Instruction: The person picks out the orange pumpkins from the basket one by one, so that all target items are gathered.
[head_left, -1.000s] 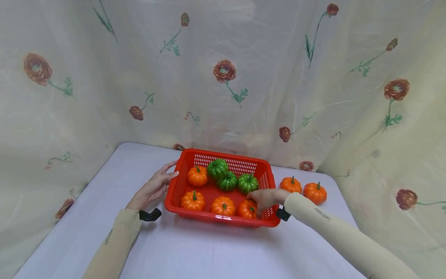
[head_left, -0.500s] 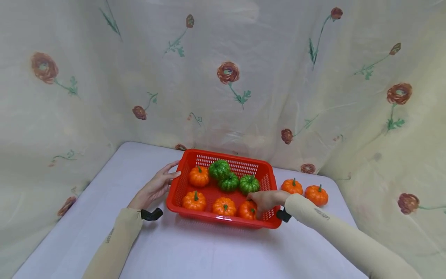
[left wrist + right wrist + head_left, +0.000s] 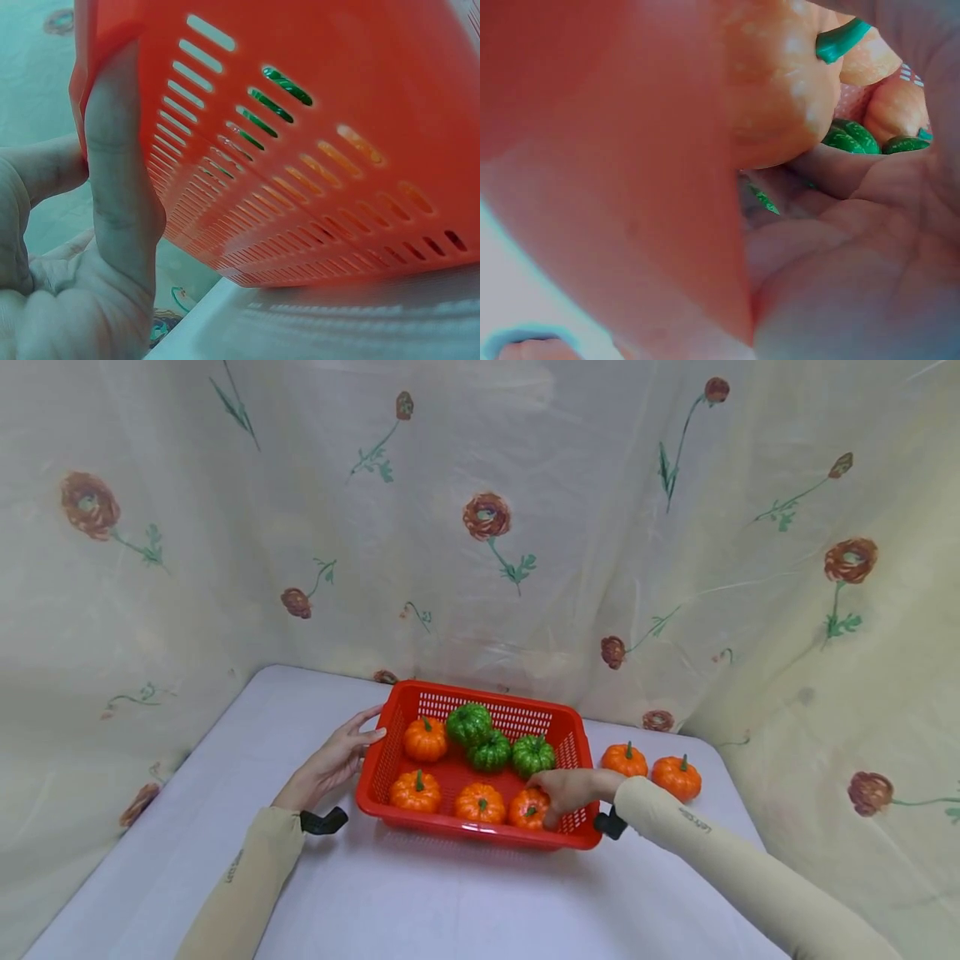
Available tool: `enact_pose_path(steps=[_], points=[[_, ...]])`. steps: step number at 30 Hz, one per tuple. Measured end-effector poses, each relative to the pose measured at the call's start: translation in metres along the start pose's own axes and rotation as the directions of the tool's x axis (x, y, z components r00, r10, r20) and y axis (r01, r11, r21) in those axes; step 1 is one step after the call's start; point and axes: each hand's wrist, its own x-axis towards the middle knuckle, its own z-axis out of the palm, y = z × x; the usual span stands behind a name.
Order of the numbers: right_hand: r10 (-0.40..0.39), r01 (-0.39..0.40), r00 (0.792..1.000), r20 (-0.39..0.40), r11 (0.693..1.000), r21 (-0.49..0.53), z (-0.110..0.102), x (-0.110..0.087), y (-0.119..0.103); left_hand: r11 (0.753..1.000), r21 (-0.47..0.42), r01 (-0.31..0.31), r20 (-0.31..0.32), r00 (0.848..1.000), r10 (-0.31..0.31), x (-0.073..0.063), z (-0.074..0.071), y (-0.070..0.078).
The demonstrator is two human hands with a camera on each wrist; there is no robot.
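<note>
A red plastic basket (image 3: 480,831) with slotted walls stands on the table. My left hand (image 3: 337,764) holds its left rim; in the left wrist view a finger (image 3: 120,165) lies against the outer wall under the rim. My right hand (image 3: 573,789) reaches over the right rim and curls round an orange pumpkin (image 3: 527,808) in the front right corner. The right wrist view shows that pumpkin (image 3: 780,82) close to the palm, the basket wall covering the left part. Beside it are two orange pumpkins (image 3: 480,803) along the front, another orange pumpkin (image 3: 425,740) behind, and three green pumpkins (image 3: 489,750).
Two more orange pumpkins (image 3: 625,759) sit outside the basket on the right of the table, behind the right forearm. The white table (image 3: 420,902) extends in front of the basket. A floral curtain (image 3: 480,568) hangs behind and at both sides.
My right hand has shifted slightly on the corner pumpkin; its thumb shows more now, and more of the pumpkin's top is visible. My left hand and the basket stay in place.
</note>
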Motion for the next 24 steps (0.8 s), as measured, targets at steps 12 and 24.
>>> enact_pose_path(steps=[12,24], points=[[-0.058,0.058,0.998,-0.033,0.998,0.019,0.003,-0.004,0.007,1.000,0.007,0.003,0.012,1.000,-0.003,0.000,0.001,-0.002],[-0.126,0.140,0.978,-0.167,0.987,0.076,0.003,-0.007,0.011,1.000,0.000,-0.012,0.008,1.000,0.012,0.000,0.001,0.000]])
